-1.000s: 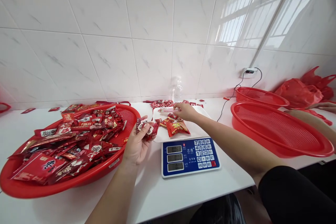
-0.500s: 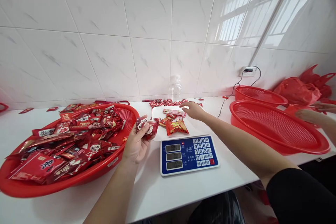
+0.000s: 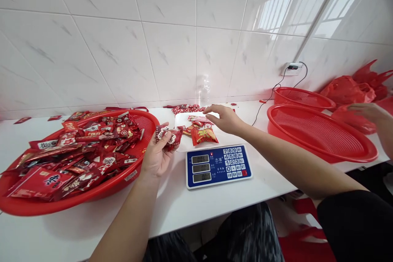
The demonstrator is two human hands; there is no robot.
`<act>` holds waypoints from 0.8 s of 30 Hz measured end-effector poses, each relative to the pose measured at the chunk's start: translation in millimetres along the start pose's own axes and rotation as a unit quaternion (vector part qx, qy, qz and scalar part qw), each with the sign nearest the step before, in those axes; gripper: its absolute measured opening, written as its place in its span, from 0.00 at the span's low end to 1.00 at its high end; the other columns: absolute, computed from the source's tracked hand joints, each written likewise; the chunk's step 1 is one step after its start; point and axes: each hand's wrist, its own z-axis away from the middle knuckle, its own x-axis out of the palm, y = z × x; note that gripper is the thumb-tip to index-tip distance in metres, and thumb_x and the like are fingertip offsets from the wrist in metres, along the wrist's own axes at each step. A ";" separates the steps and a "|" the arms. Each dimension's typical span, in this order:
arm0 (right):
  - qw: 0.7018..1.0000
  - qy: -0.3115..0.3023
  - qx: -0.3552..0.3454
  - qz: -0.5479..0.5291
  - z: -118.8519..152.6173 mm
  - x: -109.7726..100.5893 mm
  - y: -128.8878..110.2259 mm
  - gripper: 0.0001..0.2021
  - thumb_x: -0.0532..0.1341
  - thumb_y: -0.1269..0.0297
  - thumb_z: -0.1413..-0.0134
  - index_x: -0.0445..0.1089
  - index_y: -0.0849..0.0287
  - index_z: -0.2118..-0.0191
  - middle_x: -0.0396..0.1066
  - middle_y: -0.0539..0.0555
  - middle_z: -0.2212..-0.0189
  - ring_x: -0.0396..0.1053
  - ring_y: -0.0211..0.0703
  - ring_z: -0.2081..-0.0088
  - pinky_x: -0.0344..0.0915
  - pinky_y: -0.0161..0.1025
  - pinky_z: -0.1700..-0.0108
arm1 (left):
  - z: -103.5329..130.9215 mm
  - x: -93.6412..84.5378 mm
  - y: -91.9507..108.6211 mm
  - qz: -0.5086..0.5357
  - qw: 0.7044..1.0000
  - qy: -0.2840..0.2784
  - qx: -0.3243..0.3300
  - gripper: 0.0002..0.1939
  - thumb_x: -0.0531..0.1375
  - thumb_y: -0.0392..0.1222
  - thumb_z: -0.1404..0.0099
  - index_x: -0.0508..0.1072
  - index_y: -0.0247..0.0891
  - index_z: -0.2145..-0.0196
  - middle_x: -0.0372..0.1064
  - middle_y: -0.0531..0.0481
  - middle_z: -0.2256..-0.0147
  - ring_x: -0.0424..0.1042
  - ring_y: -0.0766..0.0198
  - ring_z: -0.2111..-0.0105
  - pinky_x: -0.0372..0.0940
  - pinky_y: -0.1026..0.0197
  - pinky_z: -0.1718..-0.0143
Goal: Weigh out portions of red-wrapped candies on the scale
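Between the thumb and fingers of my left hand (image 3: 157, 156) are red snack packets (image 3: 167, 136) with white lettering, held beside the basket's right rim. My right hand (image 3: 224, 119) hovers over the right side of the scale's white pan (image 3: 181, 144), fingers apart, with nothing seen in it. On the pan lie a shiny red snack bag (image 3: 205, 136), a pink packet (image 3: 199, 118) and a few smaller red packets. The blue keypad and displays of the weighing scale (image 3: 219, 167) face me. A red plastic basket (image 3: 150, 125) heaped with red snack packets (image 3: 101, 151) stands at the left.
A clear plastic bottle (image 3: 204, 90) stands by the tiled wall, near red patterned packets (image 3: 186, 109). Red baskets (image 3: 322, 133) sit to the right, with red plastic bags (image 3: 350, 90) behind. A black cable (image 3: 265, 108) runs to a wall socket (image 3: 292, 68). Another person's hand (image 3: 370, 112) is at far right.
My right hand has shifted slightly left over the pan, its fingers more spread. My left hand still holds its packets. The view has tilted down, and the co-worker's hand has lifted.
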 end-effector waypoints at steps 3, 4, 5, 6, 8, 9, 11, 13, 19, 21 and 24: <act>1.000 -0.006 0.008 0.003 0.9 1.1 1.3 0.09 0.57 0.67 0.39 0.73 0.55 0.56 0.74 0.51 0.55 0.69 0.41 0.53 0.63 0.40 0.51 | -0.1 0.2 0.0 -0.001 1.000 0.002 -0.001 0.17 0.65 0.30 0.43 0.73 0.40 0.55 0.74 0.52 0.68 0.74 0.69 0.75 0.73 0.68 0.77; 1.000 -0.009 0.012 0.004 1.0 1.4 1.6 0.09 0.57 0.66 0.39 0.73 0.55 0.56 0.74 0.51 0.55 0.69 0.41 0.53 0.63 0.39 0.52 | -0.1 0.2 -0.1 -0.001 1.000 0.003 -0.001 0.17 0.65 0.30 0.43 0.73 0.40 0.55 0.74 0.52 0.68 0.74 0.69 0.75 0.73 0.68 0.77; 1.000 -0.013 0.016 0.005 1.0 1.7 1.7 0.10 0.57 0.66 0.39 0.73 0.55 0.56 0.74 0.51 0.55 0.69 0.41 0.53 0.64 0.39 0.53 | -0.2 0.3 -0.3 -0.001 1.000 0.004 -0.002 0.17 0.65 0.30 0.43 0.73 0.40 0.55 0.74 0.52 0.68 0.74 0.69 0.75 0.73 0.67 0.77; 1.000 -0.017 0.018 0.006 1.0 2.1 1.7 0.10 0.57 0.66 0.39 0.73 0.55 0.56 0.74 0.51 0.55 0.69 0.42 0.53 0.64 0.39 0.53 | -0.3 0.4 -0.5 -0.001 1.000 0.004 -0.003 0.17 0.65 0.30 0.43 0.73 0.40 0.55 0.74 0.52 0.68 0.74 0.69 0.75 0.73 0.67 0.77; 0.999 -0.031 0.016 0.010 1.5 3.4 0.8 0.10 0.56 0.65 0.39 0.73 0.55 0.55 0.74 0.51 0.54 0.69 0.42 0.53 0.64 0.39 0.53 | -0.3 0.5 -0.9 0.000 1.000 0.002 -0.005 0.18 0.64 0.30 0.43 0.73 0.40 0.55 0.74 0.52 0.68 0.74 0.69 0.75 0.73 0.67 0.77; 0.999 -0.041 0.015 0.010 2.0 4.5 0.2 0.10 0.56 0.64 0.38 0.73 0.55 0.55 0.74 0.51 0.54 0.69 0.43 0.52 0.64 0.40 0.52 | -0.3 0.6 -1.0 0.000 1.000 0.001 -0.005 0.18 0.64 0.30 0.43 0.73 0.40 0.54 0.74 0.52 0.68 0.74 0.69 0.75 0.74 0.67 0.77; 0.997 -0.070 0.014 0.008 4.0 7.8 -0.8 0.11 0.57 0.62 0.38 0.72 0.55 0.53 0.73 0.52 0.52 0.68 0.43 0.51 0.63 0.42 0.49 | 0.0 0.7 -1.0 -0.001 1.000 0.001 -0.004 0.18 0.64 0.30 0.43 0.73 0.40 0.55 0.74 0.52 0.68 0.74 0.69 0.75 0.73 0.67 0.77; 0.993 -0.116 0.003 0.005 7.5 12.8 -0.9 0.14 0.59 0.60 0.40 0.70 0.53 0.49 0.70 0.53 0.49 0.66 0.45 0.47 0.61 0.44 0.46 | 0.3 0.5 -0.8 -0.002 1.000 0.001 -0.001 0.18 0.65 0.30 0.43 0.73 0.40 0.55 0.74 0.52 0.68 0.74 0.69 0.75 0.73 0.68 0.77; 0.975 -0.210 -0.061 0.038 21.3 33.7 2.3 0.24 0.62 0.55 0.44 0.64 0.53 0.43 0.66 0.57 0.45 0.64 0.50 0.45 0.61 0.46 0.45 | 0.9 -0.9 -0.3 -0.003 1.000 -0.003 0.001 0.18 0.65 0.30 0.43 0.73 0.40 0.54 0.75 0.51 0.67 0.74 0.68 0.74 0.74 0.67 0.76; 0.978 -0.196 -0.058 0.050 24.5 37.5 2.9 0.20 0.60 0.60 0.41 0.65 0.52 0.43 0.68 0.56 0.48 0.66 0.48 0.48 0.62 0.46 0.47 | 1.3 -0.5 0.5 0.000 1.000 -0.002 -0.001 0.18 0.65 0.30 0.43 0.73 0.40 0.55 0.75 0.51 0.67 0.75 0.68 0.74 0.73 0.67 0.76; 0.987 -0.136 -0.060 0.056 27.5 30.7 8.0 0.17 0.57 0.65 0.39 0.65 0.52 0.45 0.69 0.55 0.50 0.67 0.46 0.50 0.63 0.44 0.49 | 2.0 0.4 2.0 0.006 1.000 0.002 -0.002 0.18 0.65 0.30 0.43 0.73 0.40 0.55 0.75 0.51 0.67 0.75 0.68 0.74 0.73 0.67 0.76</act>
